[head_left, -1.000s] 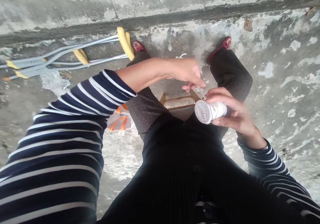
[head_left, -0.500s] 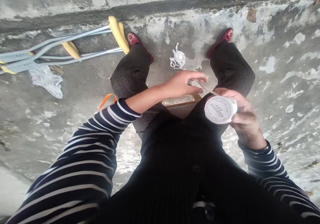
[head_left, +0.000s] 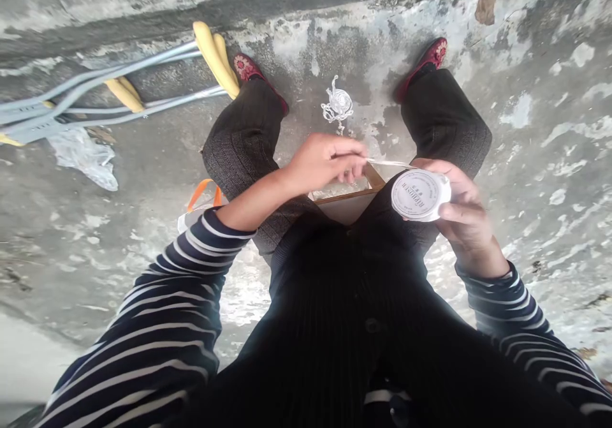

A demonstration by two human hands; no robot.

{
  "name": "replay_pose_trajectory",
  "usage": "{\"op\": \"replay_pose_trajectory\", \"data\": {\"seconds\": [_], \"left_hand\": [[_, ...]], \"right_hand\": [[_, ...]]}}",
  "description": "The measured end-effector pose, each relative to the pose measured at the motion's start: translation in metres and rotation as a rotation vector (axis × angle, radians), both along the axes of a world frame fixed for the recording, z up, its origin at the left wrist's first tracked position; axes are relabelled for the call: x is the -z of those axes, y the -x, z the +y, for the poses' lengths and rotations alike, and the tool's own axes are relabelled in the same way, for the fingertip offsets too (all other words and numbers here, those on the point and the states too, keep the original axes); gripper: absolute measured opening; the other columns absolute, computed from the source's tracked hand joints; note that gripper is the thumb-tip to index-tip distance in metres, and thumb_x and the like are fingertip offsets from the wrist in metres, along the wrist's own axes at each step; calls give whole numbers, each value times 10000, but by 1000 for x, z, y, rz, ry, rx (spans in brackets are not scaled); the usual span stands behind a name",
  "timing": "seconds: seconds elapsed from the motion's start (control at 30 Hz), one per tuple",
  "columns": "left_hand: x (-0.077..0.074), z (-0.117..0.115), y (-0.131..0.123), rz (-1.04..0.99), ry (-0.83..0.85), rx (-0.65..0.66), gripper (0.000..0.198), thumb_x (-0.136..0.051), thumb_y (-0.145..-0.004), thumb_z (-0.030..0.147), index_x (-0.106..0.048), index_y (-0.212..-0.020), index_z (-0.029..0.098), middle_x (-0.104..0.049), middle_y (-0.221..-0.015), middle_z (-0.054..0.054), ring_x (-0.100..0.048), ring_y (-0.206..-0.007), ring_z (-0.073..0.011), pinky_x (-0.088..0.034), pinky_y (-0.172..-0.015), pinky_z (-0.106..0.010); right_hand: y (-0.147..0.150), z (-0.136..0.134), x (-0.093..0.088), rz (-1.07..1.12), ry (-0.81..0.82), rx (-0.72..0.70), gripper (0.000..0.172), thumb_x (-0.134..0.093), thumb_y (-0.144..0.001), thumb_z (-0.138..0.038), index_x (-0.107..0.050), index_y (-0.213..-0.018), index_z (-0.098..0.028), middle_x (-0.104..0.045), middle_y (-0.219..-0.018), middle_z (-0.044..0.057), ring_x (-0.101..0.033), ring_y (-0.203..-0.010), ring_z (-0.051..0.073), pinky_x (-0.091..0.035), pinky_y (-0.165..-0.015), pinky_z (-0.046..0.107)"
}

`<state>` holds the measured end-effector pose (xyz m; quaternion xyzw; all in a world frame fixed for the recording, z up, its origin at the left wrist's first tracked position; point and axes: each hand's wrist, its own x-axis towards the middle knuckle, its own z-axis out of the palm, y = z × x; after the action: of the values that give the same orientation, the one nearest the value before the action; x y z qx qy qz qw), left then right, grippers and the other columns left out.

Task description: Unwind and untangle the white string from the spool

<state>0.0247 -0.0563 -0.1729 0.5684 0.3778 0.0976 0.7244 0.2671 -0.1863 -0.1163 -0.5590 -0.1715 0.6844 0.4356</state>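
Left arm (head_left: 162,307) reaches inward over the left thigh (head_left: 287,227), bare wrist (head_left: 289,182) nearly straight, left hand (head_left: 325,160) pinching with thumb and fingers drawn together, lower fingers blurred. Right arm (head_left: 521,332) bends in from the side, right hand (head_left: 463,211) curled in a grip, thumb opposing the fingers. Hands apart, left slightly farther forward; knees (head_left: 222,144) spread wide

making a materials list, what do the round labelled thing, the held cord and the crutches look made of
Round thing: smooth white printed face, probably paper or card.
Held cord: thin white strand, cotton or synthetic, too fine to tell.
Crutches: grey tubes with slight sheen, likely aluminium; matte yellow pads, perhaps foam.
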Motion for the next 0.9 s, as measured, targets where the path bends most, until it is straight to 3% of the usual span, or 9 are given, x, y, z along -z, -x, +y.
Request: {"op": "replay_pose_trajectory", "data": {"seconds": [0.2,0.3,0.4,0.5,0.63,0.9], "left_hand": [[-8,29,-9,26,-43,32,216,-703,-950,331,-795,-871,153,-822,-931,-54,-755,-784,-137,-591,-764,-236],[6,23,-18,-17,79,122,273,-680,-951,285,-752,-725,149,-771,-747,-56,-715,-677,-131,-587,-721,-258],[20,14,-22,-45,241,302,332,-705,-927,283,-700,-621,155,-676,-580,-33,-613,-505,-104,-540,-603,-255],[20,12,-20,-70,291,410,203,-732,-907,268,-752,-748,144,-665,-579,-13,-578,-477,-87,-495,-562,-229],[4,12,-12,-72,212,357,141,-703,-936,250,-781,-966,137,-706,-678,-12,-611,-547,-85,-496,-609,-219],[-10,-3,-3,-65,-35,342,195,-823,-846,338,-789,-834,146,-743,-735,7,-679,-692,-109,-497,-685,-210]], "right_hand": [[5,0,0,3,-15,-84,526,-979,-607,-487,-812,-1070,-303,-703,-1066,23,-634,-921,213,-575,-793,331],[4,1,0,32,-45,-76,508,-976,-627,-467,-820,-1085,-312,-704,-1099,19,-636,-930,204,-567,-803,322],[4,1,1,61,-66,-78,493,-974,-650,-441,-828,-1101,-306,-700,-1099,15,-634,-914,181,-556,-796,299],[5,-1,2,88,-39,-44,509,-977,-649,-434,-825,-1111,-287,-700,-1117,26,-648,-919,186,-572,-777,300],[5,-3,2,148,25,-6,516,-951,-681,-437,-792,-1151,-292,-693,-1166,45,-665,-851,207,-599,-624,316],[6,-2,7,170,27,0,534,-940,-688,-449,-755,-1162,-289,-684,-1126,46,-665,-824,214,-610,-569,337]]}}
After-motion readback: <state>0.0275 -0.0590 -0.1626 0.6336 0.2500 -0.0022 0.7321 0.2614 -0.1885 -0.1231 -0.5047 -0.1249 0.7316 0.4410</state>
